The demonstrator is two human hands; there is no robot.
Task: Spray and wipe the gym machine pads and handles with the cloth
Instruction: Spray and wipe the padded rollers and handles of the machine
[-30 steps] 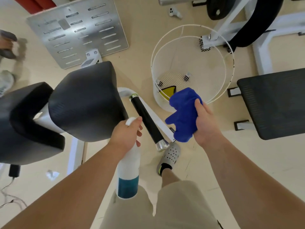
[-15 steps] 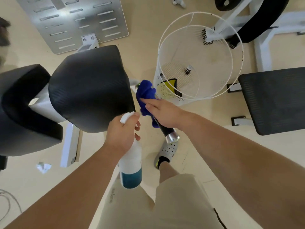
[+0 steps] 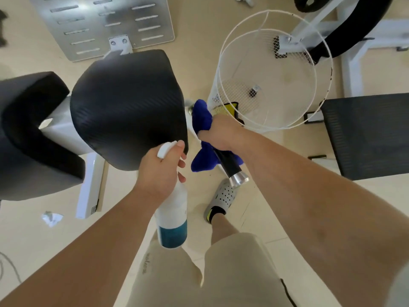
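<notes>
Blue cloth (image 3: 202,161) is wrapped round the black handle (image 3: 229,165) of a gym machine, gripped there by the person's right hand (image 3: 218,134), just right of the large black pad (image 3: 128,107). The handle's long axis runs on a slant from beside the pad at upper left down to lower right, its chrome end cap (image 3: 239,180) pointing toward the person's grey shoe (image 3: 223,196) on the floor. The left hand (image 3: 159,171) is closed round the neck of a white spray bottle (image 3: 172,218), nozzle end up by the pad's edge, blue-banded base toward the person. Beyond the cloth stands a white wire basket (image 3: 218,97), holding a yellow-and-black item (image 3: 231,106) and a small dark scrap (image 3: 252,92).
</notes>
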